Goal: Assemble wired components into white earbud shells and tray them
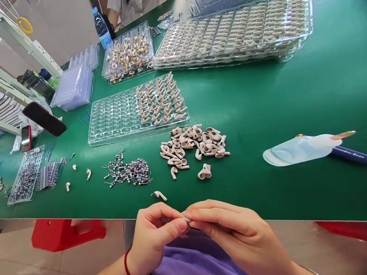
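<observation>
Just off the table's front edge, my left hand and my right hand meet, fingertips pinched together. Between them is a small whitish earbud part, mostly covered by the fingers. Closest to the hands lies a single white earbud shell with a thin wire at one end. Beyond it is a loose pile of beige earbud shells, with a few more shells set in front. To its left is a heap of small wired components.
A clear plastic tray partly filled with shells stands behind the pile. Stacked full trays are farther back. On the right, a glue bottle lies across a dark blue tool. Phones stand left; a person sits opposite.
</observation>
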Demonstrator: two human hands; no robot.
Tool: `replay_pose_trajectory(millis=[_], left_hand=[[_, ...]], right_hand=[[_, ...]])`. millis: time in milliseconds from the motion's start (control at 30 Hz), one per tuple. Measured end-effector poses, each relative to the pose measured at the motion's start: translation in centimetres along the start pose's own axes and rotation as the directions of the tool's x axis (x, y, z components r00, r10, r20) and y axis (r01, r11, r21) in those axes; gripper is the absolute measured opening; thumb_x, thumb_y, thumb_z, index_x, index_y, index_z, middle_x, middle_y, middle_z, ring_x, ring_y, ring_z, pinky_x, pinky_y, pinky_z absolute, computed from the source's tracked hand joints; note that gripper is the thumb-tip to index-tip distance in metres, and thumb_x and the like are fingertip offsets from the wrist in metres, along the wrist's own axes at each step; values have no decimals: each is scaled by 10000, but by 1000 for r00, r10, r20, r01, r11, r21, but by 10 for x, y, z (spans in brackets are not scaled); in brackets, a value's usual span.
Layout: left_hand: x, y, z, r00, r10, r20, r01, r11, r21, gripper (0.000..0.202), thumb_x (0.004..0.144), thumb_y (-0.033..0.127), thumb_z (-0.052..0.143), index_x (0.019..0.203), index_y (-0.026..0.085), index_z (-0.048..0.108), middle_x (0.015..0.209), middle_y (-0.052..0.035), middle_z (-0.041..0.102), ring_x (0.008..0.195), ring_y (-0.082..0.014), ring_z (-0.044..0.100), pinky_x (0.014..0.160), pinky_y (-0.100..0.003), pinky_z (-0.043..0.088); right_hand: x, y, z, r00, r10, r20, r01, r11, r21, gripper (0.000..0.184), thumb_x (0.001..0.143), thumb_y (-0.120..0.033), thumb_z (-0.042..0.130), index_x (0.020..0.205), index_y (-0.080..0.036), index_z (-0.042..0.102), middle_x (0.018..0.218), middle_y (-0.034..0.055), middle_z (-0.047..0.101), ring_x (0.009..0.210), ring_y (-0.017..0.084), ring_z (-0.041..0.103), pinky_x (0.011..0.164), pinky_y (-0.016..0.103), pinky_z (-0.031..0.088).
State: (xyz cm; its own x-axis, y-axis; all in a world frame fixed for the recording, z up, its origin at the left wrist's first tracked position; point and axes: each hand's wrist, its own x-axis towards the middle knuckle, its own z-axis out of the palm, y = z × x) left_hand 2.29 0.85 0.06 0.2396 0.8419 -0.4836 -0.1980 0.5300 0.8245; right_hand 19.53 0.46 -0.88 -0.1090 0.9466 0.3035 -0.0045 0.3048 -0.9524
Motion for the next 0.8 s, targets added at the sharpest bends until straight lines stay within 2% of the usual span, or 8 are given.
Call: replay_pose_trajectory(millis=[100, 167, 233, 300, 400, 533, 667, 800], left_hand=[[1, 4, -1, 993, 116, 26, -119, 973, 198, 226, 726, 385, 794, 738, 165, 746, 687, -28, 668, 607, -127, 575, 563, -238, 469], [6, 8, 0, 948, 303, 97, -311, 823, 475, 177, 806, 358, 727, 802, 185, 763, 764, -58, 691, 690, -158, 593, 576, -248, 469], [14, 9, 1, 837, 497, 228, -487, 488, 724, 152, 861, 321, 670, 868, 206, 770, 871, -84, 703, 766, -181, 594, 634, -276, 480], [24, 8, 4, 711, 601, 364, -529, 119, 840, 158, 893, 296, 627, 913, 222, 765, 918, -89, 691, 767, -187, 574, 669, -305, 481], [37, 5, 3, 630, 622, 464, -459, -184, 869, 179, 911, 282, 589, 896, 206, 750, 854, -82, 666, 731, -197, 548, 648, -326, 469], [37, 11, -18, 648, 642, 409, -412, -156, 898, 203, 921, 294, 580, 1016, 187, 724, 874, -81, 660, 787, -207, 586, 706, -335, 497], [37, 27, -51, 735, 632, 245, -282, -44, 958, 142, 893, 252, 631, 985, 190, 719, 880, -53, 659, 778, -182, 627, 710, -300, 522], [50, 42, -67, 759, 586, 284, -249, -142, 958, 147, 864, 199, 657, 999, 194, 714, 998, -65, 676, 848, -200, 649, 783, -330, 545]], right_hand=[[2, 3, -14, 998, -5, 67, 12, 995, -98, 151, 910, -211, 605, 950, -234, 749, 865, 46, 761, 742, 153, 735, 661, 190, 606], [11, 8, -27, 993, -1, 119, 31, 968, -250, 167, 894, -237, 625, 1017, -252, 737, 943, 40, 763, 828, 174, 738, 747, 221, 608], [27, 15, -36, 994, -55, 92, 89, 904, -419, 198, 917, -251, 573, 1048, -253, 722, 985, 43, 753, 865, 188, 728, 793, 268, 604], [49, 23, -34, 976, -88, 200, 186, 814, -551, 269, 943, -186, 469, 1042, -215, 718, 1043, 82, 729, 892, 199, 707, 780, 307, 597], [85, 31, -15, 893, -38, 449, 331, 732, -596, 313, 873, -46, 465, 924, -200, 732, 968, 83, 709, 892, 192, 662, 781, 310, 555], [121, 34, 14, 799, 65, 597, 393, 695, -602, 259, 800, 12, 557, 868, -171, 727, 927, 79, 667, 884, 196, 615, 766, 291, 492], [139, 35, 25, 731, 173, 660, 410, 662, -627, 223, 797, -31, 646, 926, -197, 718, 952, 63, 637, 890, 195, 613, 697, 257, 453], [148, 36, 21, 737, 258, 625, 382, 603, -700, 146, 831, -59, 628, 868, -179, 703, 939, 76, 617, 886, 205, 619, 670, 255, 443]])
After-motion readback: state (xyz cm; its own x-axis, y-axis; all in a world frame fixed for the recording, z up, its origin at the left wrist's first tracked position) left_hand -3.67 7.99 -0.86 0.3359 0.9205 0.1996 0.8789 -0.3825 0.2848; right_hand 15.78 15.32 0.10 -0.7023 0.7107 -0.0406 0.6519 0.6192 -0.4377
